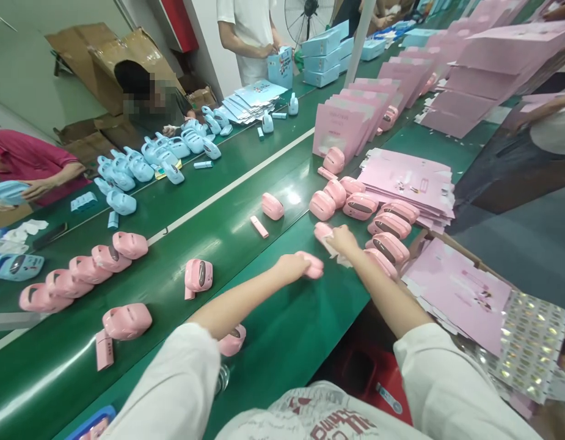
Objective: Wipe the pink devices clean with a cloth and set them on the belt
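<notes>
My left hand (292, 267) is closed around a rounded pink plastic piece (314, 267), held over the green table edge. Just right of it, my right hand (344, 240) pinches a crumpled white cloth (341, 258). Against that cloth lies another pink piece (324, 231); whether the fingers grip it too is hard to see. Beyond my right hand is a cluster of glossy pink plastic housings (322, 205), and more with dark oval windows (390, 245) stand in a row beside my right forearm. Under my left forearm sits one housing (232, 340), partly hidden.
A green conveyor belt (172, 324) runs diagonally past, carrying pink housings and small pink bars (259, 227). Flat pink cartons (408, 183) are stacked at right, with a sticker sheet (534, 342) nearer. Across the belt, co-workers handle blue housings (138, 164) and boxes.
</notes>
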`<state>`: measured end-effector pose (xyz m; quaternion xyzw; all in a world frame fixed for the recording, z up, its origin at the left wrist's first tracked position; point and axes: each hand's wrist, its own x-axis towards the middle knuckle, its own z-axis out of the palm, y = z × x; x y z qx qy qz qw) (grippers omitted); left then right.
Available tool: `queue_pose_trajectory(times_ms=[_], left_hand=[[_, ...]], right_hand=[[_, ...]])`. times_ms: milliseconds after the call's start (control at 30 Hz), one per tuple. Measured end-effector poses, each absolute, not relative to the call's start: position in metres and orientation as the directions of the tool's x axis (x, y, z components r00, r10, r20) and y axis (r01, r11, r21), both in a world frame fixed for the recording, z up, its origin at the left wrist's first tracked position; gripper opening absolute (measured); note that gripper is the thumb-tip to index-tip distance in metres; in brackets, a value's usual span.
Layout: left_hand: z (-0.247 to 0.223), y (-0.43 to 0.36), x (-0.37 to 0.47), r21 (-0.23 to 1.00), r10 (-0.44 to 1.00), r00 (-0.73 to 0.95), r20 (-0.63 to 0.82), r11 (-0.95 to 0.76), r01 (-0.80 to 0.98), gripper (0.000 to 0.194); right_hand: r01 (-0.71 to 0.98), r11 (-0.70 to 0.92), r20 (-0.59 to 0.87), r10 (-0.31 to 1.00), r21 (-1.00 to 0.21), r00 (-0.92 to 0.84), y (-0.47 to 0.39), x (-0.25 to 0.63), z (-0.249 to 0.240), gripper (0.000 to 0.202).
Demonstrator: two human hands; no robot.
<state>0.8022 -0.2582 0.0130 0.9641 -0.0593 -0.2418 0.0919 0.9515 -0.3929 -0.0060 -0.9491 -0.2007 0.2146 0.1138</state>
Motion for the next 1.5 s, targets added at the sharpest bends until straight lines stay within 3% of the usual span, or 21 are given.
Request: queue_pose_trajectory(times_ms=[233, 467, 567, 667, 733, 767, 800, 833, 967, 1167, 1333, 1500], left_hand=[[0.033, -0.181, 0.652, -0.008, 0.014, 0.745, -0.666, -1.0, 0.012, 0.026], [0.05, -0.182, 0.619, -0.088, 0.065, 0.654, -0.754, -0.996, -0.002, 0.034], [0.064, -0.181, 0.64, -0.094, 0.07, 0.584, -0.809, -0.995, -0.011, 0.039], [0.08, -0.179, 0.685, -0.046, 0.008, 0.594, -0.805, -0.998, -0.048, 0.037], [0.088, -0.182, 0.733, -0.058, -0.011, 0.671, -0.741, -0.995, -0.082, 0.032], [0.088, -0.187, 0.762, -0.078, -0.016, 0.718, -0.696, -0.992, -0.097, 0.034], [0.087, -0.193, 0.793, -0.105, -0.031, 0.785, -0.618, -0.987, -0.122, 0.032], [0.083, -0.2, 0.826, -0.145, -0.092, 0.878, -0.471, -0.973, -0.18, 0.029], [0.048, -0.236, 0.949, -0.171, -0.156, 0.958, -0.239, -0.965, -0.2, 0.038], [0.003, -0.26, 1.029, -0.165, -0.132, 0.984, -0.122, -0.975, -0.151, 0.034], [0.006, -0.234, 0.987, -0.167, -0.146, 0.971, -0.188, -0.97, -0.179, 0.034], [0.023, -0.199, 0.877, -0.191, -0.145, 0.93, -0.338, -0.957, -0.218, 0.029]], right_hand=[[0.555, -0.648, -0.406, 0.761, -0.522, 0.507, -0.337, 0.81, -0.008, 0.025], [0.54, -0.497, -0.295, 0.858, -0.679, 0.42, -0.337, 0.746, 0.004, 0.03], [0.483, -0.501, -0.243, 0.831, -0.718, 0.5, -0.365, 0.774, 0.008, 0.044], [0.385, -0.606, -0.209, 0.684, -0.697, 0.699, -0.423, 0.834, 0.01, 0.05], [0.263, -0.723, -0.189, 0.48, -0.639, 0.857, -0.473, 0.881, 0.008, 0.053], [0.146, -0.796, -0.158, 0.29, -0.587, 0.944, -0.498, 0.903, 0.005, 0.052], [0.035, -0.849, -0.145, 0.131, -0.528, 0.981, -0.521, 0.923, 0.001, 0.052], [-0.024, -0.883, -0.164, 0.059, -0.468, 0.985, -0.541, 0.941, -0.004, 0.054], [0.037, -0.934, -0.2, 0.115, -0.355, 0.973, -0.577, 0.978, -0.029, 0.059], [0.105, -0.945, -0.167, 0.163, -0.309, 0.972, -0.564, 0.989, -0.039, 0.022], [0.176, -0.932, -0.156, 0.235, -0.318, 0.959, -0.544, 0.992, -0.019, 0.013], [0.337, -0.866, -0.116, 0.403, -0.37, 0.908, -0.494, 0.968, 0.005, 0.012]])
